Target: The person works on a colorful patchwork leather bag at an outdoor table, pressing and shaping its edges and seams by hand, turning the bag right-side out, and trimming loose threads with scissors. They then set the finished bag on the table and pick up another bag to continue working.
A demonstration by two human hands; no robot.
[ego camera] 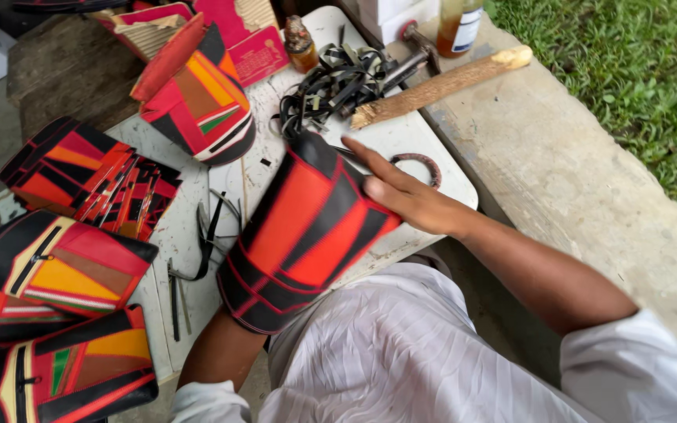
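Red-and-black leather pouch [299, 227] at frame centre, sleeved over the left hand [276, 258], which sits hidden inside, so impossible to tell whether that grip is clenched or released. Right hand [401, 196] laid flat on the pouch's upper right side, fingers straight, pressing rather than grasping. Pouch half over the near edge of the white worktop [440, 168], so likely to slide off toward the lap if the pressing palm eases. Tangle of black strips [331, 78] and a small ring [417, 163] just beyond the fingertips: easy to snag or sweep away. Wooden stick [440, 84] and hammer [415, 48] toward upper right, near the edge, liable to roll if the worktop is jolted.
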